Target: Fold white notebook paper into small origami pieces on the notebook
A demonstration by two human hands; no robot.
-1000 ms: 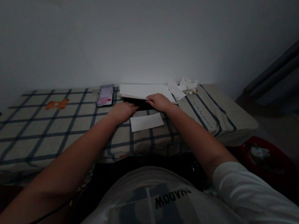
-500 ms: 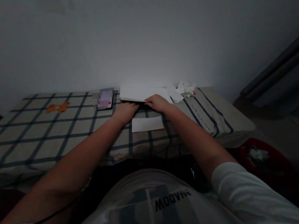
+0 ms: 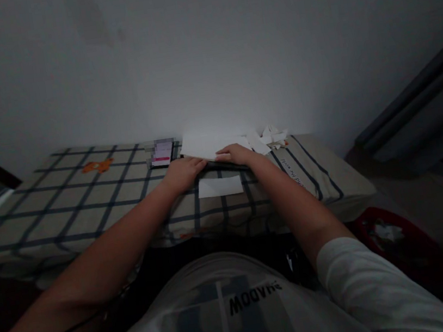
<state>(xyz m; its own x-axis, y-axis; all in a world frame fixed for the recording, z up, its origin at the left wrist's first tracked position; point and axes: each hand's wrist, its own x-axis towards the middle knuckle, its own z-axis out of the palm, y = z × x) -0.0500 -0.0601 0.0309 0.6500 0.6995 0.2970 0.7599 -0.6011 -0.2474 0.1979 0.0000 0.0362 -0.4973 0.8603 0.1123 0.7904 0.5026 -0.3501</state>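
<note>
White paper point(image 3: 206, 145) lies near the wall on a checked cloth, with a flat dark object point(image 3: 227, 165) showing its front edge beneath; its kind I cannot make out. My left hand point(image 3: 184, 172) rests at the paper's near left edge, fingers stretched out and lying flat. Toward the right, my right hand point(image 3: 237, 154) lies with extended fingers on top of the paper, near its front edge. Closer to me, between my forearms, is a small white rectangular slip of paper point(image 3: 220, 186), touched by neither hand.
A phone point(image 3: 162, 153) with a lit screen lies left of the paper. Farther left is an orange cutout-like piece point(image 3: 98, 166). Crumpled white paper point(image 3: 274, 135) sits at the right. A red bin point(image 3: 411, 241) with litter stands below the checked cloth's point(image 3: 128, 204) right end.
The raised front edge of the paper has come down over the dark object. My right fingers have gone from gripping that edge to lying on top. The view has shifted slightly.
</note>
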